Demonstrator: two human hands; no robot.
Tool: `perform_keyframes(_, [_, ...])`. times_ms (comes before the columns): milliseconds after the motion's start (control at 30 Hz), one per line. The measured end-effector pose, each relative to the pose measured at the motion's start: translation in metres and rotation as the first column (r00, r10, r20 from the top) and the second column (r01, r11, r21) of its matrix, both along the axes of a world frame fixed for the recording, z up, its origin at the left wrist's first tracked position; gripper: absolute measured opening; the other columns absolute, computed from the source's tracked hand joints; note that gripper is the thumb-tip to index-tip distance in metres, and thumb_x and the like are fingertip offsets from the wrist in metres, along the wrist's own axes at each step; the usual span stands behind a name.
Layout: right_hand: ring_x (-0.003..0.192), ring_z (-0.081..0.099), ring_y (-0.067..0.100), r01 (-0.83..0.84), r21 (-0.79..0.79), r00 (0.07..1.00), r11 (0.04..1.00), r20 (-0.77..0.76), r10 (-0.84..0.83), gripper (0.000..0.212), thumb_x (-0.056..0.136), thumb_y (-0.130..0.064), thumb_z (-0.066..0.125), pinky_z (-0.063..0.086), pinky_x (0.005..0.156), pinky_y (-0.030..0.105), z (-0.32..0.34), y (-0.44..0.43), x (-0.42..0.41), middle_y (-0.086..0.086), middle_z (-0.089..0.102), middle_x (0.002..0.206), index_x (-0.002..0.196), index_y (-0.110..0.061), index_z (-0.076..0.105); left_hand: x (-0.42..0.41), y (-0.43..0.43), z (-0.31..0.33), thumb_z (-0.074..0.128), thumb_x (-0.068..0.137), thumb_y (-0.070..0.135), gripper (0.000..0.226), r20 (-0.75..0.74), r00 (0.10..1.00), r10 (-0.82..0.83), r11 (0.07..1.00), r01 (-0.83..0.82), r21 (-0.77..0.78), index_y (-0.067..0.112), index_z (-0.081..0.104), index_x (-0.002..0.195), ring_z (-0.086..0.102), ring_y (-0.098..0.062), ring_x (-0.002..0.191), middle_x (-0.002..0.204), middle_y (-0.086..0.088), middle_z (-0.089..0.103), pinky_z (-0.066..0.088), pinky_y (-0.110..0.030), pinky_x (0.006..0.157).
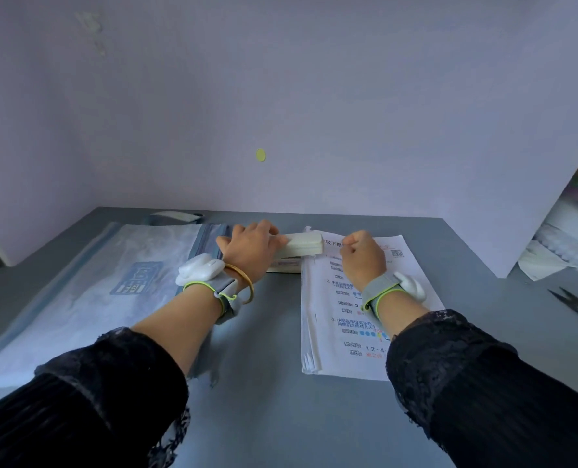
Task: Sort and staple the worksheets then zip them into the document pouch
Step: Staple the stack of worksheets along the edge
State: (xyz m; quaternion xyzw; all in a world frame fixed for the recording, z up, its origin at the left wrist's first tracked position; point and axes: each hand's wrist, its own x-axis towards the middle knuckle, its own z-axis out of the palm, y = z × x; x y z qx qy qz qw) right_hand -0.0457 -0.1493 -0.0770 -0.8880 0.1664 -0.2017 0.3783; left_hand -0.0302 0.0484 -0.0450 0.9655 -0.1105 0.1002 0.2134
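Two hands are up at the far end of the table (pixel 280 417), and I read this as the stapling step. Starting at the left, the pouch (pixel 88 292) lies flat, its zipper edge running just beside my left wrist; whether the zipper is open I cannot tell. My left hand (pixel 252 246) is laid palm-down over the rear of the stapler (pixel 301 246), fingers curled around its top, so it has the stapler in a loose hold. The stapler's nose reaches over the top-left corner of the worksheets (pixel 351 336), which sit in a squared stack to the right of the pouch and well apart from it. My right hand (pixel 363 256) is closed into a fist, resting on the upper part of the stack and gripping nothing that I can see; I judge it is pinning the sheets. Far right, scissors (pixel 576 305) lie unused.

Next move, as I judge it: press down firmly on the stapler while the fist keeps the stack from sliding, then check the corner before going for the pouch
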Motion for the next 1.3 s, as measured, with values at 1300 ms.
perform_keyframes(1300, [0.092, 0.062, 0.025, -0.009, -0.072, 0.999, 0.997, 0.033, 0.011, 0.021, 0.092, -0.010, 0.042, 0.048, 0.076, 0.031, -0.011, 0.004, 0.004, 0.002, 0.068, 0.099, 0.103, -0.018, 0.058, 0.139, -0.044, 0.005, 0.043, 0.088, 0.013, 0.030, 0.057, 0.985, 0.161, 0.982, -0.166, 0.089, 0.016, 0.052, 0.116, 0.049, -0.035, 0.107, 0.115, -0.011, 0.044, 0.046, -0.047, 0.081])
